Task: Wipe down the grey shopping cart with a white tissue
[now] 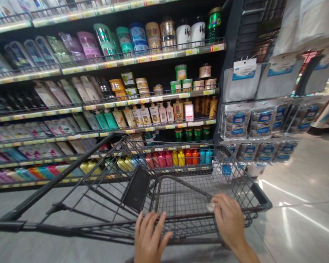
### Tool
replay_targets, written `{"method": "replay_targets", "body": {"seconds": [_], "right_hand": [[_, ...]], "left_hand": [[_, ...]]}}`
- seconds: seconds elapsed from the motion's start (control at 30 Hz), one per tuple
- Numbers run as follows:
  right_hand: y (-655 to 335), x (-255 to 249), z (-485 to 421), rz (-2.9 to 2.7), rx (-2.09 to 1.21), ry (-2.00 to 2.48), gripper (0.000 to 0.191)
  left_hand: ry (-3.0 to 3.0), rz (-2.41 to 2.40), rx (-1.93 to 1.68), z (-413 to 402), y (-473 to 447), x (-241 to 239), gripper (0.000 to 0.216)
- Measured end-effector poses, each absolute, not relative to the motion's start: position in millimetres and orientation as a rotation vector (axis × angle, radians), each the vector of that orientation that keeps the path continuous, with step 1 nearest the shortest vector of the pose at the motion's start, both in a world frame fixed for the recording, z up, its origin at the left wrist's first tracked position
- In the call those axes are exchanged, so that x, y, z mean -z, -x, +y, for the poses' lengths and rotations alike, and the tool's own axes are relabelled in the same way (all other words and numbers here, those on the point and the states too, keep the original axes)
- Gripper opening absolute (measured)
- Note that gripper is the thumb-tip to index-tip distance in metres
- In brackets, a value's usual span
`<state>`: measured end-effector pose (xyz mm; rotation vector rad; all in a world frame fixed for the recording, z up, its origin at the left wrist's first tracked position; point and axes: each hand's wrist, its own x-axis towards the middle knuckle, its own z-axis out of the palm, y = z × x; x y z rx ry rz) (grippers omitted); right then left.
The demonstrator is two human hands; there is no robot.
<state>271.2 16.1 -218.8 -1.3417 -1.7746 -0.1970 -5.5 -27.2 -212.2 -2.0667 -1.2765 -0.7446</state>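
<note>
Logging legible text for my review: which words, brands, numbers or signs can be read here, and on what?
"iSo", its last letter curving away: the two white jars on an upper shelf.
Too small or blurred: shelf price tags, pump bottles, the pink-and-white rectangle among them, other tubs, and blue labels on the hanging packets.
None readable on the shopping cart.

a shop: trolley (137,188), shelved bottles (154,114), apparently toiletries

I observe left hand (150,237) at six o'clock, right hand (230,219) between four and five, both at the cart (137,188); shelves (142,59), eleven.
</note>
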Motion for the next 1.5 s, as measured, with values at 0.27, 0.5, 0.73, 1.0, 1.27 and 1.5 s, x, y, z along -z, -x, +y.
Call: {"method": "replay_targets", "body": {"seconds": [0.27,0.5,0.73,1.0,1.27,1.5], "right_hand": [[-213.5,208.9,3.2,-1.760,0.057,1.289,0.029],[-209.4,216.3,-3.7,-1.880,0.035,1.099,0.049],[-263.6,225.5,-0.5,-1.857,0.078,1.140,0.046],[-332.3,230.6,5.2,-1.762,0.221,1.271,0.027],[-284.3,222.1,-4.2,-1.784,0.013,1.251,0.022],[-257.7,219.2,-6.2,-1.828,-0.097,1.157,0.012]], "left_hand": [[2.117,-1.500,1.009,-20.7,-67.5,224.4,0.031],[2.070,-1.505,1.087,-16.0,-68.4,228.5,0.026],[2.080,-1.523,1.129,-13.7,-67.5,228.6,0.022],[2.070,-1.547,1.231,-13.5,-69.4,227.2,0.024],[2.058,-1.575,1.221,-14.8,-72.7,221.3,0.024],[2.109,-1.530,1.114,-12.7,-62.8,223.3,0.016]]}}
